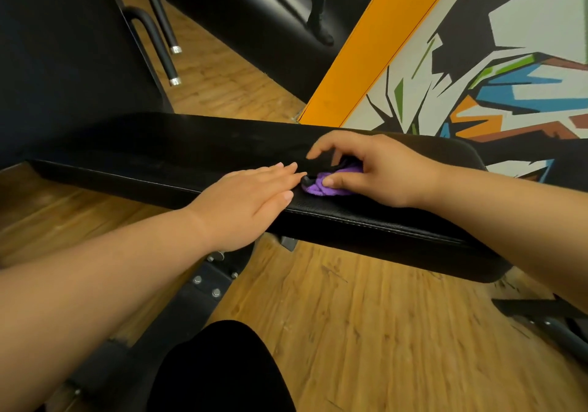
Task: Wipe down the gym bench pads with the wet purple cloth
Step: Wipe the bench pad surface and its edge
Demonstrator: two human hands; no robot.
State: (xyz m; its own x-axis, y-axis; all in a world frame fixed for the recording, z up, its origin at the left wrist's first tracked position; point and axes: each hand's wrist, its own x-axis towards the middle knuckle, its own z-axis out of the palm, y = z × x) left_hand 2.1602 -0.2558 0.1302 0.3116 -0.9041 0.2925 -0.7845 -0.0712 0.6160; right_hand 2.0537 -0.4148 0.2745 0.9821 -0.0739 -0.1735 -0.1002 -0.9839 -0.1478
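Observation:
A long black padded bench pad (165,153) runs across the view from left to right. A bunched purple cloth (321,185) lies on the pad near its front edge. My right hand (372,169) curls over the cloth, thumb and fingers pinching it, and hides most of it. My left hand (251,198) lies flat on the pad's front edge with straight fingers, its fingertips just left of the cloth.
Another black pad (57,61) rises at the far left, with metal chair legs (165,29) behind it. A wall with an orange stripe (375,45) and a colourful mural (509,61) stands at the right. The wooden floor (350,332), the bench's steel frame (206,284) and my dark-clad knee (222,370) lie below.

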